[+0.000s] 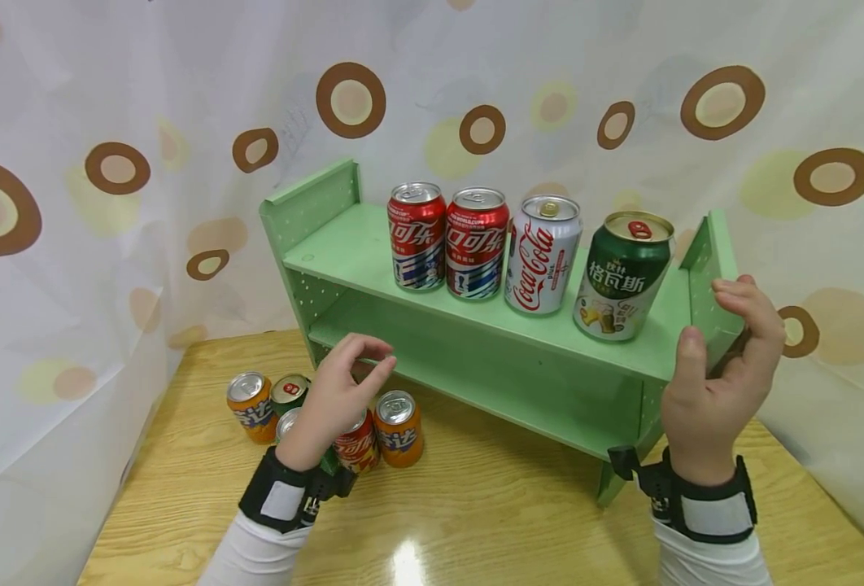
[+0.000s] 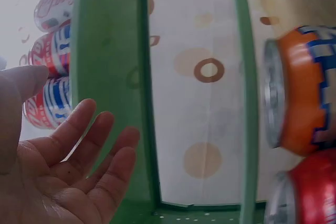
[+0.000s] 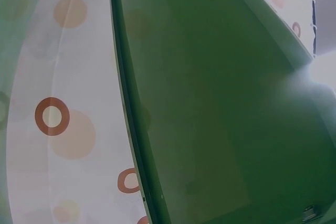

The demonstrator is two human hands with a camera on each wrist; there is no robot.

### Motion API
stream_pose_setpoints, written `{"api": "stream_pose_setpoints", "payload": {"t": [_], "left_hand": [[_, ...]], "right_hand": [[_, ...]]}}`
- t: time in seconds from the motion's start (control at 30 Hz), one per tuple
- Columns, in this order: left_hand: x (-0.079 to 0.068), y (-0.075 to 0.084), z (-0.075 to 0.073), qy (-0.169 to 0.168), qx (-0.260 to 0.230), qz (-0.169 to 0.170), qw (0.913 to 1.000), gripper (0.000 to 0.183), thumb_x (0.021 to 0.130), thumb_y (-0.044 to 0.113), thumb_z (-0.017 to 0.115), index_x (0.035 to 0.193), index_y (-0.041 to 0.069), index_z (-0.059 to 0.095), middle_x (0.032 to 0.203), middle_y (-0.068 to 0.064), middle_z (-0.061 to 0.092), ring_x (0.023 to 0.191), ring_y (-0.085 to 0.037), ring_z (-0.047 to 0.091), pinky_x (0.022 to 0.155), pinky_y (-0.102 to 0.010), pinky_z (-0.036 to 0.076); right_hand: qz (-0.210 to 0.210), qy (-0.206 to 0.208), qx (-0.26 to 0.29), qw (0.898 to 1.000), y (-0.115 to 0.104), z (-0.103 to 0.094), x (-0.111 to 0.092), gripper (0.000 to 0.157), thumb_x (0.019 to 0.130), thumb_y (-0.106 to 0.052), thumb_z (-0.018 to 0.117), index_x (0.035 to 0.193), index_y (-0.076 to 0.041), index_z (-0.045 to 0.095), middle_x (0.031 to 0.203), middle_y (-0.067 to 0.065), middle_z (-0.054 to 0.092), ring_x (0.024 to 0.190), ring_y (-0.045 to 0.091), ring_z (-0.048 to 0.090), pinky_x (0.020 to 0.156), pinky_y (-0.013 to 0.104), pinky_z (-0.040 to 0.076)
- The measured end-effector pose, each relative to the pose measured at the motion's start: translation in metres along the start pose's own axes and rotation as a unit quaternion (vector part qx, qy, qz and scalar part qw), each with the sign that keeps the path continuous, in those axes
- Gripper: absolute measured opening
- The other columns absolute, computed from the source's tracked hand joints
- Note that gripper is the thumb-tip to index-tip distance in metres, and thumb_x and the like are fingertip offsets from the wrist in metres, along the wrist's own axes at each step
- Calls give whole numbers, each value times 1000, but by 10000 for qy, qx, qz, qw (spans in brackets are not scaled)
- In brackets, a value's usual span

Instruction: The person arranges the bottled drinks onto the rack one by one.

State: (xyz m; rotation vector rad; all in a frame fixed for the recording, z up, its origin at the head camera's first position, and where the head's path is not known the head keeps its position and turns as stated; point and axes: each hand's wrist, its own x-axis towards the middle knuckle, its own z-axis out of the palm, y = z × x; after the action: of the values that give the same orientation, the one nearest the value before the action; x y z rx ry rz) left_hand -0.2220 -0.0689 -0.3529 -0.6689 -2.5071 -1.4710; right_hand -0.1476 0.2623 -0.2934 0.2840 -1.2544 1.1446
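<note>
My left hand (image 1: 339, 397) hovers in front of the lower shelf, above the cans on the table. Its fingers are loosely bent and hold nothing; the left wrist view shows the bare palm (image 2: 63, 177). On the top of the green shelf rack (image 1: 351, 232) stand two red cola cans (image 1: 416, 236) (image 1: 477, 242), a white Coca-Cola can (image 1: 543, 254) and a green drink can (image 1: 624, 277), all upright. At the rack's right end panel my right hand (image 1: 725, 378) is raised with fingers spread apart from the thumb. Whether it touches the panel I cannot tell.
Below my left hand several cans stand on the wooden table (image 1: 490, 521): orange cans (image 1: 399, 431) (image 1: 252, 405), a green can (image 1: 290, 391) and a red can (image 1: 357, 446). My forearm partly covers this group. A patterned sheet (image 1: 183, 98) hangs behind the rack.
</note>
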Motion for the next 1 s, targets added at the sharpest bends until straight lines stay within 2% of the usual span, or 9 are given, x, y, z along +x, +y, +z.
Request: {"api": "stream_pose_setpoints", "payload": {"t": [0.2,0.37,0.57,0.8,1.0], "left_hand": [[-10,-8,17,-143,306,-10,9994,37,99,25,70,128,2,64,128,-13,62,123,-33,61,104,-52,52],[-15,-14,31,-294,817,45,9962,44,98,31,72,133,6,62,131,-11,61,123,-31,62,101,-51,53],[-17,-20,44,-470,1080,-89,9930,49,98,35,72,136,6,60,134,-13,60,122,-30,62,100,-49,54],[-17,-32,56,-534,1643,194,9848,52,97,39,73,132,3,62,129,-14,62,123,-33,61,104,-49,52],[-18,-39,63,-441,1947,355,9792,53,95,39,75,131,4,62,127,-14,63,119,-32,63,100,-47,54]], "right_hand": [[-5,21,6,10000,0,1,0,25,84,1,52,105,13,57,117,13,64,122,29,55,126,47,26],[-21,48,33,10000,0,1,0,24,84,1,53,105,13,57,116,14,64,122,29,55,126,47,26],[-14,38,18,10000,0,1,1,24,84,1,53,105,13,56,116,14,63,122,29,55,126,47,26],[-7,62,16,10000,-1,2,1,24,84,0,53,105,12,56,116,14,63,122,29,55,126,47,26],[-7,50,-9,10000,-1,2,1,24,84,1,52,105,12,56,116,13,63,122,29,55,126,47,26]]}}
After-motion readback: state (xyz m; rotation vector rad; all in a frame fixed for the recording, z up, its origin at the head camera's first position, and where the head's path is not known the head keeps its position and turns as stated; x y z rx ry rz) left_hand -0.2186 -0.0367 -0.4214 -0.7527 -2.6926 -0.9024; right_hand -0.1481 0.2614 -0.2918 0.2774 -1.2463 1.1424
